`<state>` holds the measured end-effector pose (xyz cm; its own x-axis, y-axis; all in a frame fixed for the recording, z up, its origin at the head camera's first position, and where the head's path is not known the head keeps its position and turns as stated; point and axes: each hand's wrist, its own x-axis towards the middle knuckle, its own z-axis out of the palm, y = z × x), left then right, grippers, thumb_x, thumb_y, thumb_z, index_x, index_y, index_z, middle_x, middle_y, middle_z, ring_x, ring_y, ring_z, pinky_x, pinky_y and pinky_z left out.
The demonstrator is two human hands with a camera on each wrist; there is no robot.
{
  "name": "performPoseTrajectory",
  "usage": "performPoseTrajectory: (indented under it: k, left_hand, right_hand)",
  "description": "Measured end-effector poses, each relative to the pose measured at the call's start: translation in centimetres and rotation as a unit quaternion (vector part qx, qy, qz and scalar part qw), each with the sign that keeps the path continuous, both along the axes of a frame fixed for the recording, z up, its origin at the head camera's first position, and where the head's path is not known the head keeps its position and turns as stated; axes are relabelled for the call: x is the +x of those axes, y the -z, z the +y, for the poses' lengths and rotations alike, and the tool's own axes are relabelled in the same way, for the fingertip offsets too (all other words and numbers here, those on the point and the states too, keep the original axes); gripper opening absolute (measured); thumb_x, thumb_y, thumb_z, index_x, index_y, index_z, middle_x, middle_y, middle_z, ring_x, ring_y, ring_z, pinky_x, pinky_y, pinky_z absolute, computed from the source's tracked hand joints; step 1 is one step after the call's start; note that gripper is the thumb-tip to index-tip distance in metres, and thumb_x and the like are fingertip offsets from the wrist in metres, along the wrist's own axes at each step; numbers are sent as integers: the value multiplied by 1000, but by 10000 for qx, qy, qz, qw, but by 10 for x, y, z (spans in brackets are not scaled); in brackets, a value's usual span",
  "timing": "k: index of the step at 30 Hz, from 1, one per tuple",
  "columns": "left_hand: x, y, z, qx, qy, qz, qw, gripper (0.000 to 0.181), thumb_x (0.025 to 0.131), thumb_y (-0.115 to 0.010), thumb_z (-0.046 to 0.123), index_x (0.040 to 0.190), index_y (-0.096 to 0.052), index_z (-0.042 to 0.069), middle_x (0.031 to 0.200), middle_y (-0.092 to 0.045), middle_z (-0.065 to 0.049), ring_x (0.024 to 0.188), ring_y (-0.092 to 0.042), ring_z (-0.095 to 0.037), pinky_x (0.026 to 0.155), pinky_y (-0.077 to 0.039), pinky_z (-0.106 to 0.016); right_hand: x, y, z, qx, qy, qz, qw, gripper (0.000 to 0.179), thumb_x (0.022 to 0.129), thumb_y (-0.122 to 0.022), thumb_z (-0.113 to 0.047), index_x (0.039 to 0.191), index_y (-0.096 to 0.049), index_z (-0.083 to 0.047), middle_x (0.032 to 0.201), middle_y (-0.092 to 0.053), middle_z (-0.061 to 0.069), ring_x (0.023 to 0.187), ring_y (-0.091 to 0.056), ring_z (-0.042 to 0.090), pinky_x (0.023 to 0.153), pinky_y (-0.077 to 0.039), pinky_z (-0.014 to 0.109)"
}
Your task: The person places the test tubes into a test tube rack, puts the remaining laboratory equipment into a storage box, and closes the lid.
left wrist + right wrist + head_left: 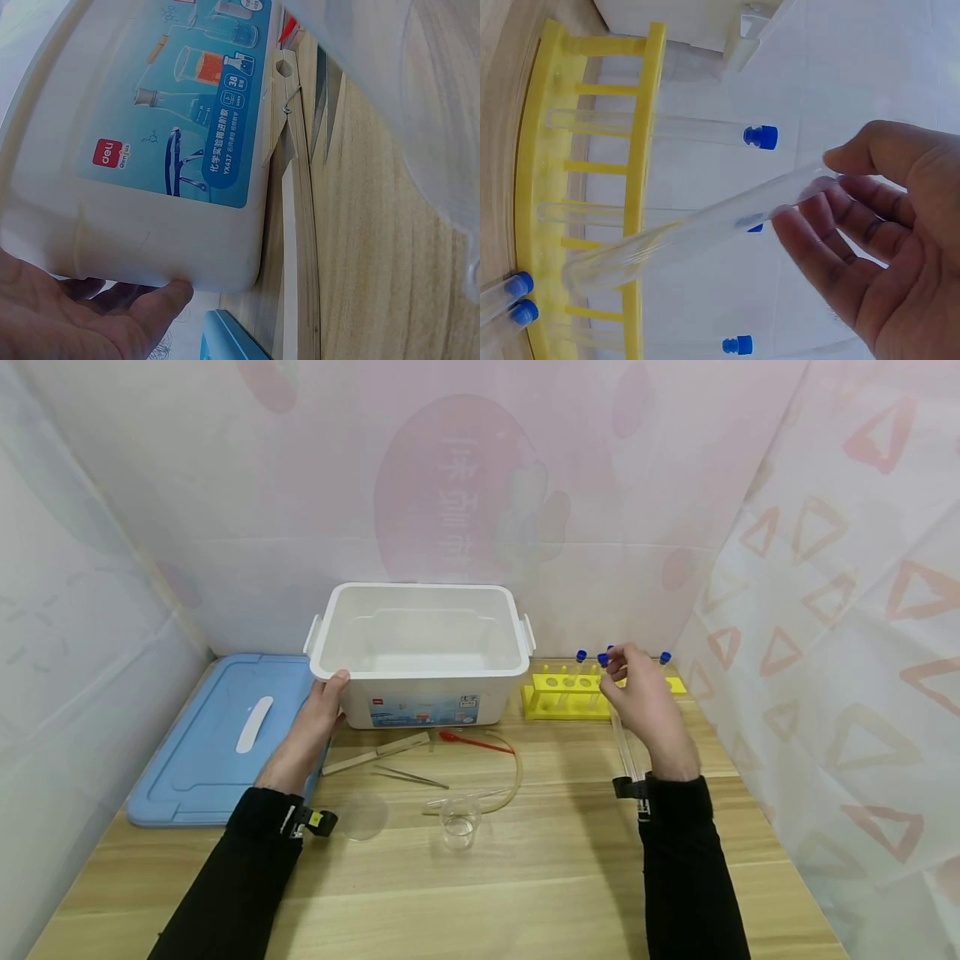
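Observation:
My right hand [643,697] pinches a clear glass test tube [705,225] near its upper end. The tube slants across the front of a yellow test tube rack [566,710], its rounded lower end overlapping the rack in the right wrist view. Blue-capped tubes stand in the rack, one with its cap [760,137] well visible. Two more blue-capped tubes [510,300] lie on the table before it. My left hand [311,727] rests against the left front corner of a white plastic bin [420,693], thumb [161,304] along the corner, other fingers partly hidden at its side.
A blue lid [202,743] lies left of the bin. In front are a wooden tube clamp [375,754], metal tweezers [411,777], a red spoon [472,742], rubber tubing [518,777], a clear round piece [363,817] and a small clear beaker [459,825]. Patterned walls enclose the table.

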<state>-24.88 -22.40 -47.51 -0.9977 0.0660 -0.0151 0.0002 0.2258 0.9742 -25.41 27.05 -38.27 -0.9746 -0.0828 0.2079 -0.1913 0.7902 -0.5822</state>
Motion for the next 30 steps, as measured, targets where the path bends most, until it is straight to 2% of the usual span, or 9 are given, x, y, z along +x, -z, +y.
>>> performPoseTrajectory:
  k: [5,8,17,26,30]
  left_hand:
    - [0,-1,0,-18,-9,-18,10000,84,124,-32,63,190,6,26,199,2,-20,187,-3,-48,144,-13,-86]
    - [0,-1,0,-9,-7,-28,10000,85,124,-33,63,190,5,25,199,2,-19,187,-3,-48,144,-12,-87]
    - [1,-1,0,-34,-13,-15,10000,85,124,-33,64,190,5,25,199,2,-19,187,-3,-47,144,-12,-87]
    - [-1,0,0,25,-15,-38,10000,84,124,-33,61,190,4,25,199,0,-21,187,-4,-48,144,-11,-87]
    - [-1,0,0,8,-44,-76,10000,84,124,-33,60,190,4,24,199,0,-21,187,-4,-47,144,-12,-86]
  right_hand:
    - [-1,-1,3,-252,215,713,9969,39,117,-60,-2,153,-58,10,136,-68,31,129,-71,49,103,-68,62]
    - [-2,-1,5,-465,344,967,9936,38,117,-61,-2,152,-59,10,135,-68,30,128,-72,49,101,-67,60]
    - [-5,0,8,-1057,730,1298,9832,38,118,-61,-1,155,-56,10,142,-64,30,134,-71,45,111,-69,61]
    - [-8,1,12,-1392,1127,1648,9699,38,119,-64,-5,154,-58,6,145,-66,25,133,-74,36,112,-71,42]
    - [-11,5,13,-1431,1247,1752,9661,35,119,-64,-5,153,-59,4,146,-67,23,133,-74,33,111,-71,42]
